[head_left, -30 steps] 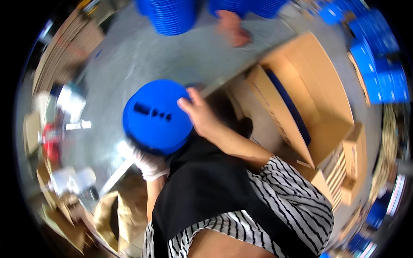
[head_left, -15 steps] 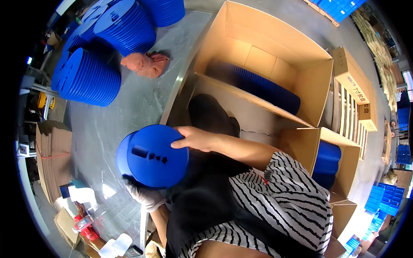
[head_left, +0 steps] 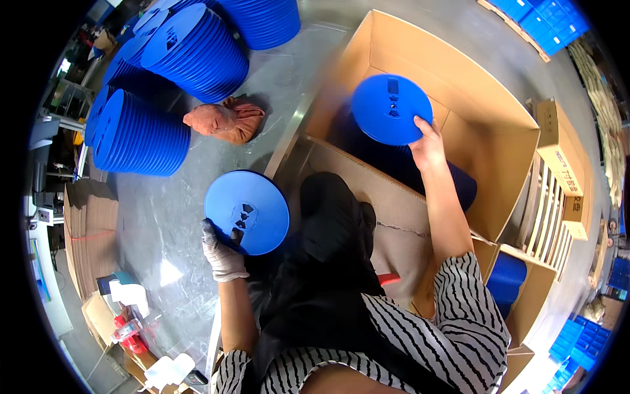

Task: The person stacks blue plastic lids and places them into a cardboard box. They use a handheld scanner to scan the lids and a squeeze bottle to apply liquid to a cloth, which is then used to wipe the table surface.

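My left hand (head_left: pixel 222 255), in a pale glove with dark fingertips, holds a round blue reel disc (head_left: pixel 253 203) by its near-left edge, above the grey table. Slots and a small pattern of holes cut through the disc's middle. With my bare right hand (head_left: pixel 428 140) I pinch the near-right edge of another blue reel disc (head_left: pixel 387 105), thumb on its face. That disc is over the open cardboard box (head_left: pixel 489 111), above a row of blue discs (head_left: pixel 462 187) inside it. The row's left part is hidden by the held disc.
Tall stacks of blue discs (head_left: pixel 141 134) stand at the table's far left, with a crumpled orange-brown cloth (head_left: pixel 226 121) beside them. A smaller box with blue discs (head_left: pixel 505 279) is at right. Flattened cardboard (head_left: pixel 85 240) leans left of the table (head_left: pixel 154 217). A wooden pallet (head_left: pixel 548 207) lies beyond the boxes.
The two discs that lay overlapped between my hands are now apart. My right hand has carried one to the far right, over the box; my left hand keeps the other over the table.
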`<state>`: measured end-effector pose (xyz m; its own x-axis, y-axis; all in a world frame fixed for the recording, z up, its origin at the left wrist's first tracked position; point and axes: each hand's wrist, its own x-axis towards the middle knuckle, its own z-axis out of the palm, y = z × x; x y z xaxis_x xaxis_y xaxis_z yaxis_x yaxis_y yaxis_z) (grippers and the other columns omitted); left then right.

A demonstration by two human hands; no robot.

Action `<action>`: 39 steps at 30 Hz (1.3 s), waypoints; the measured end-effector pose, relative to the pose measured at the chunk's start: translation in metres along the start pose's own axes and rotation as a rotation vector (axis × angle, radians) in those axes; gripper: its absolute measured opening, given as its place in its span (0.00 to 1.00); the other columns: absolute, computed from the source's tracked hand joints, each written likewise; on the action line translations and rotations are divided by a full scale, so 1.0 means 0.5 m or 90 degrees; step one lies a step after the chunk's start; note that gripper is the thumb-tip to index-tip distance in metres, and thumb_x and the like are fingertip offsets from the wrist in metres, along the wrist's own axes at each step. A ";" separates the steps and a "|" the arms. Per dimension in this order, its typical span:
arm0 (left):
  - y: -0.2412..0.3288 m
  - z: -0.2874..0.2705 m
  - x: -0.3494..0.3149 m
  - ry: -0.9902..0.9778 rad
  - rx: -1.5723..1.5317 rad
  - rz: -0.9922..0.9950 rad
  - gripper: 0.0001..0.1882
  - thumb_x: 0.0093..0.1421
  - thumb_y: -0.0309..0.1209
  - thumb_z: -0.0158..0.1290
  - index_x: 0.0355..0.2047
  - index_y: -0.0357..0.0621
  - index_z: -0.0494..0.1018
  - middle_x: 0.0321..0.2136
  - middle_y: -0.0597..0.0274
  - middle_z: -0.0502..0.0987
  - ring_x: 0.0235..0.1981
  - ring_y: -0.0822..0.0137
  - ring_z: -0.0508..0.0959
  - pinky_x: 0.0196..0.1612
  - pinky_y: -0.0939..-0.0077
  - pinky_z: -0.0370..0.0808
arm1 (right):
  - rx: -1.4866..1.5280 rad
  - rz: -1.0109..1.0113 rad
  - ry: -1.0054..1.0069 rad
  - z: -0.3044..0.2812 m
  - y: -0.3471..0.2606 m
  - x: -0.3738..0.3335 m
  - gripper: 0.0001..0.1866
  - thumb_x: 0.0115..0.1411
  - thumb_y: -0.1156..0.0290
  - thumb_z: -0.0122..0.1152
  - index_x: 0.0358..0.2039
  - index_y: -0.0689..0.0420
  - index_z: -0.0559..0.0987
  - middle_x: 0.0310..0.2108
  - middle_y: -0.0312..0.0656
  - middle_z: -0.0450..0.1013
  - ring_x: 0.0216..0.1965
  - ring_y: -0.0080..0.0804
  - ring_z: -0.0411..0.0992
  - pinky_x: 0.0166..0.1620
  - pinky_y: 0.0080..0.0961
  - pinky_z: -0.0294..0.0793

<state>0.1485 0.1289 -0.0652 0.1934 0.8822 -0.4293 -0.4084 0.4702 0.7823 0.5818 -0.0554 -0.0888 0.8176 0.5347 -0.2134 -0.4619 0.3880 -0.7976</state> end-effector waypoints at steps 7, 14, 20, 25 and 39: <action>0.005 0.027 0.000 0.053 0.080 0.049 0.23 0.57 0.51 0.60 0.40 0.45 0.75 0.34 0.62 0.78 0.32 0.68 0.78 0.32 0.72 0.78 | -0.247 -0.001 0.233 -0.023 0.240 0.254 0.21 0.59 0.78 0.58 0.52 0.62 0.65 0.46 0.48 0.71 0.41 0.35 0.74 0.40 0.35 0.78; 0.014 0.004 0.004 -0.035 0.147 0.046 0.22 0.59 0.51 0.58 0.41 0.44 0.76 0.34 0.63 0.79 0.32 0.70 0.79 0.30 0.76 0.78 | -0.279 0.087 0.276 -0.035 0.271 0.300 0.18 0.56 0.78 0.58 0.47 0.62 0.66 0.36 0.45 0.72 0.36 0.35 0.72 0.42 0.29 0.74; 0.001 -0.006 0.023 -0.062 0.129 0.078 0.24 0.61 0.49 0.56 0.42 0.39 0.76 0.37 0.60 0.79 0.38 0.68 0.77 0.45 0.69 0.75 | -0.495 -0.006 0.262 -0.058 0.300 0.310 0.21 0.57 0.76 0.58 0.49 0.64 0.65 0.40 0.51 0.73 0.41 0.41 0.73 0.48 0.33 0.73; -0.001 -0.006 0.029 -0.058 0.153 0.084 0.26 0.58 0.52 0.59 0.42 0.41 0.75 0.37 0.60 0.79 0.38 0.66 0.77 0.43 0.69 0.76 | -0.646 -0.027 0.284 -0.017 0.317 0.297 0.22 0.59 0.71 0.55 0.51 0.65 0.62 0.41 0.63 0.75 0.44 0.57 0.75 0.48 0.42 0.74; 0.010 -0.005 0.019 -0.043 0.149 0.054 0.25 0.59 0.52 0.58 0.42 0.42 0.75 0.38 0.61 0.78 0.40 0.67 0.77 0.46 0.68 0.74 | -0.651 0.159 0.004 0.104 0.379 0.316 0.50 0.62 0.56 0.57 0.70 0.62 0.35 0.65 0.63 0.54 0.60 0.54 0.65 0.57 0.39 0.70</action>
<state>0.1461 0.1396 -0.0662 0.2297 0.9148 -0.3322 -0.2105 0.3799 0.9008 0.6055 0.1417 -0.2442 0.7420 0.5074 -0.4381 -0.1094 -0.5532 -0.8259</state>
